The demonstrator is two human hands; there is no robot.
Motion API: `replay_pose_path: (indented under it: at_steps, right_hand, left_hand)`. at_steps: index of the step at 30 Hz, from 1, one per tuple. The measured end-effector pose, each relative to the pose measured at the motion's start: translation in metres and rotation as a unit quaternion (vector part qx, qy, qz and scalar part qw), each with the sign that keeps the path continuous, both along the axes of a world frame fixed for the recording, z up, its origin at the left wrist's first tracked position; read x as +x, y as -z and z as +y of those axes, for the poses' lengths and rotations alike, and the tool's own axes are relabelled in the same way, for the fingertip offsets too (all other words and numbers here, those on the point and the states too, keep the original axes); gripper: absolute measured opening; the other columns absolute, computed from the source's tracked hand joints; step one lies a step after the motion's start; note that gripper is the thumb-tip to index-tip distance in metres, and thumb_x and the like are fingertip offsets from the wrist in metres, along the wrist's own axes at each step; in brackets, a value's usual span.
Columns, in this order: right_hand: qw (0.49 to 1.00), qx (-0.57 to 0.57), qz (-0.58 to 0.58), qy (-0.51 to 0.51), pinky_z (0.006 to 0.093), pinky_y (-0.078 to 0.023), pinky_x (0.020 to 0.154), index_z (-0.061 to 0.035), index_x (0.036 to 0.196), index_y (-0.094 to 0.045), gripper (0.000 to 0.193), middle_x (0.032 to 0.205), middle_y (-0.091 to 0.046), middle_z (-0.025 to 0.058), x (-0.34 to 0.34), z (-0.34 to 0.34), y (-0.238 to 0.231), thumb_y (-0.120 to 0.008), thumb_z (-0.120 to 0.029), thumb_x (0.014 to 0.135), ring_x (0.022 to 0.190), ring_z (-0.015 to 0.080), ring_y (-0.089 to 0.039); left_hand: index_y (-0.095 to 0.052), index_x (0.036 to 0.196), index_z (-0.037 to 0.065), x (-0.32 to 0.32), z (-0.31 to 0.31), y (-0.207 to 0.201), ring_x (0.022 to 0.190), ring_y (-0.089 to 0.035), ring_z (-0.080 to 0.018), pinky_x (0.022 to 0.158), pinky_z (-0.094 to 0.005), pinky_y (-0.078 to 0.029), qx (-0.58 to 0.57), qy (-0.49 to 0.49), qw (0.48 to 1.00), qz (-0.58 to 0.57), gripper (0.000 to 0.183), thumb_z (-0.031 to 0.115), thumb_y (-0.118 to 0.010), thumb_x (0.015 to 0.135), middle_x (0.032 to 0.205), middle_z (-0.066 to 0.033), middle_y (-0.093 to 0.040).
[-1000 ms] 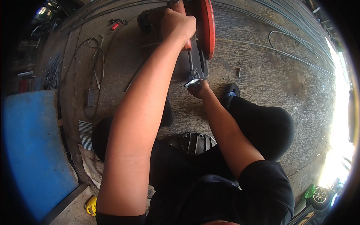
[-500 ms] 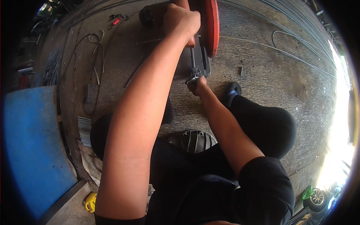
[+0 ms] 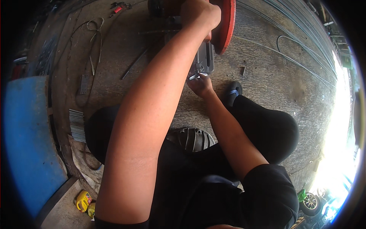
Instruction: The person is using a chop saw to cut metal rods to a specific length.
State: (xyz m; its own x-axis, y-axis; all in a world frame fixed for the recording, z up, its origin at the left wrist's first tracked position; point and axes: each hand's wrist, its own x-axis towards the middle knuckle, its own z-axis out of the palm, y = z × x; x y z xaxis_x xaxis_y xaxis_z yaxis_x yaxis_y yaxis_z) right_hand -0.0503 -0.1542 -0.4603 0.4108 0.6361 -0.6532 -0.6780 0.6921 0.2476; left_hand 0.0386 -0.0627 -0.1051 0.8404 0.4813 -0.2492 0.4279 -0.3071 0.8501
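Observation:
At the top of the head view stands a cut-off saw with a round red guard (image 3: pixel 228 26) and a grey metal base (image 3: pixel 210 65). My left hand (image 3: pixel 200 15) is closed round the saw's red handle, most of which it hides. Lower down, my right hand (image 3: pixel 201 86) is closed on a silver clamp handle (image 3: pixel 196 76) at the near end of the base. A screw rod runs from this handle toward the saw, partly behind my left forearm. The cutting area is hidden.
Long metal rods (image 3: pixel 305 42) lie at the right. A cord (image 3: pixel 92 49), a stack of short rods (image 3: pixel 77 125) and a blue panel (image 3: pixel 28 145) are at the left. A finned metal cover (image 3: pixel 193 139) sits between my legs, and my sandalled foot (image 3: pixel 233 92) is right of the saw.
The view has shifted a little. My left hand and the red guard have moved right relative to the base. The clamp handle lies at a different angle in my right hand.

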Motion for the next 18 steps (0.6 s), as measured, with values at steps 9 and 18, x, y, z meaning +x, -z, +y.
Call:
replay_pose_path:
  at_steps: [9, 18]
  right_hand:
    - [-0.281, 0.468, 0.74, 0.392, 0.0401, -0.042, 0.095, -0.0104, 0.117, -0.052, 0.028, 0.107, -0.057, 0.0093, -0.012, -0.018, 0.043, -0.038, -0.025, 0.097, 0.106, 0.0223, -0.054]
    - [-0.494, 0.466, 0.644, 0.352, 0.0362, -0.042, 0.094, -0.0103, 0.111, -0.053, 0.023, 0.107, -0.055, 0.0073, -0.016, -0.016, 0.058, -0.041, -0.021, 0.095, 0.106, 0.0219, -0.052]
  left_hand:
    - [-0.043, 0.122, -0.009, 0.003, 0.001, 0.011, 0.103, -0.059, -0.0398, 0.081, -0.0441, -0.053, 0.011, -0.006, 0.999, -0.052, 0.05, 0.015, -0.055, 0.08, 0.113, -0.0295, -0.056]
    - [-0.045, 0.12, -0.009, 0.013, 0.005, 0.022, 0.101, -0.06, -0.0392, 0.08, -0.0429, -0.053, 0.12, 0.007, 0.991, -0.056, 0.048, 0.016, -0.056, 0.08, 0.112, -0.0279, -0.057]
